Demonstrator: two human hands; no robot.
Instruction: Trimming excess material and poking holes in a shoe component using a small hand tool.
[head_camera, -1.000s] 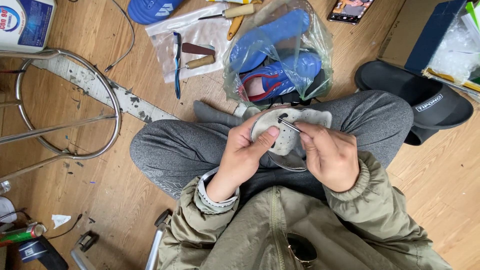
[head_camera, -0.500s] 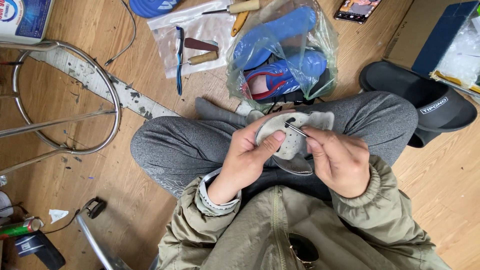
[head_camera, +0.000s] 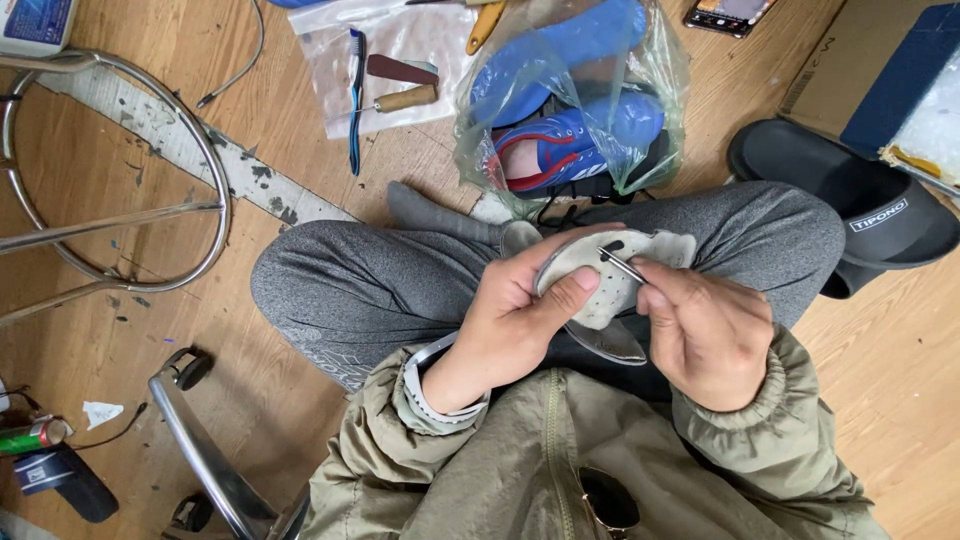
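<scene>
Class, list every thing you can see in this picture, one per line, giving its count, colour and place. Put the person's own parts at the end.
perforated grey shoe insole: one, grey, held over the lap
thin metal awl: one, silver, tip on the insole
clear plastic bag of blue shoes: one, blue with red trim, floor ahead of the knees
blue toothbrush: one, floor, upper middle
wooden-handled tools: two, brown, on a clear plastic sheet
black rubber slide sandal: one, right of the knee
chrome stool frame: one, left
dark smartphone: one, top edge
green can: one, lower left
left hand: holds the insole
right hand: fingers pinch the awl
</scene>
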